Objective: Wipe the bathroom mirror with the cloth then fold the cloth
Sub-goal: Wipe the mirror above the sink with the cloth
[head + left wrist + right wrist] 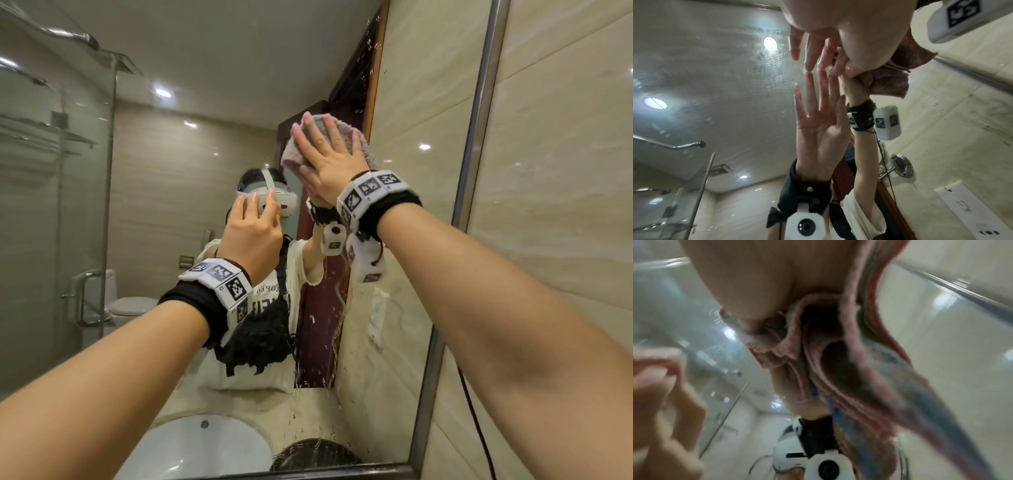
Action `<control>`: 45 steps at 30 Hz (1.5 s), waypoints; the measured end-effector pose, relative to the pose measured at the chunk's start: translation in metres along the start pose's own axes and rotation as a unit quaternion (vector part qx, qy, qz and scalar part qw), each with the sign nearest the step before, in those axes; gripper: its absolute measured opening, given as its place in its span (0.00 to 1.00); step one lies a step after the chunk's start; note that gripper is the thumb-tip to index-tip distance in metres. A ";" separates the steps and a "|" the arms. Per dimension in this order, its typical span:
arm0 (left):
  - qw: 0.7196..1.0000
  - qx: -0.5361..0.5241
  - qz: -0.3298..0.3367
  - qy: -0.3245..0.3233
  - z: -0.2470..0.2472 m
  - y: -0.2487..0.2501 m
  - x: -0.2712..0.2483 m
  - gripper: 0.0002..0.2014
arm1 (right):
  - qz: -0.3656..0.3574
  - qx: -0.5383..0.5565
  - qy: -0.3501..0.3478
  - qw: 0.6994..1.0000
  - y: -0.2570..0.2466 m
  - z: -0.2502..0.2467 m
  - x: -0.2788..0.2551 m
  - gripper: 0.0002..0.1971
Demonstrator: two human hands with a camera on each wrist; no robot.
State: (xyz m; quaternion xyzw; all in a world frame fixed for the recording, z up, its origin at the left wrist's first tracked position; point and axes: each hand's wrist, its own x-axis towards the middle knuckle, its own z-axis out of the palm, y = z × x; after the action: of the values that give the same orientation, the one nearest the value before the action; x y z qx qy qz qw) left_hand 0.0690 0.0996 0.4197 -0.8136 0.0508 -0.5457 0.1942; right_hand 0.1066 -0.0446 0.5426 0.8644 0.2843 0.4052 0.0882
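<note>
The bathroom mirror point(164, 192) fills the head view, wet with drops and streaks point(339, 325). A pink and grey cloth point(347, 132) lies bunched against the glass at upper centre. My right hand point(325, 157) presses flat on it, fingers straight and spread. Lower left of it, my left hand point(253, 229) leans on the bare glass with straight fingers. In the left wrist view the left hand's fingertips point(809, 65) meet their reflection, with the cloth point(906, 53) beside them. The blurred right wrist view has the right hand point(756, 280) above the folds of the cloth point(859, 369).
A metal frame point(479, 102) borders the mirror on the right, with a tiled wall point(565, 171) beyond and a black cable point(476, 411) hanging down it. The mirror reflects a white basin point(205, 445), a glass shower screen point(51, 205), a toilet point(130, 305) and me.
</note>
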 end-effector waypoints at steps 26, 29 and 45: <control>1.000 0.015 -0.001 0.004 0.011 0.001 0.003 0.20 | 0.079 -0.008 -0.046 0.996 0.019 0.067 -0.081 0.34; 1.000 0.013 -0.001 0.008 0.011 0.003 0.004 0.19 | 0.036 -0.036 -0.044 0.998 0.021 0.051 -0.062 0.33; 0.999 0.038 0.014 0.024 0.011 0.002 0.005 0.16 | 0.247 0.059 0.036 0.967 0.082 0.038 -0.060 0.34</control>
State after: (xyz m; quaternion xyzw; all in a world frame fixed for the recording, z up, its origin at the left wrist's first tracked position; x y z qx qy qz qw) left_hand 0.0807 0.0997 0.4197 -0.7915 0.0461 -0.5641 0.2309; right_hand 0.1386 -0.1424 0.5103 0.8962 0.0884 0.4281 -0.0761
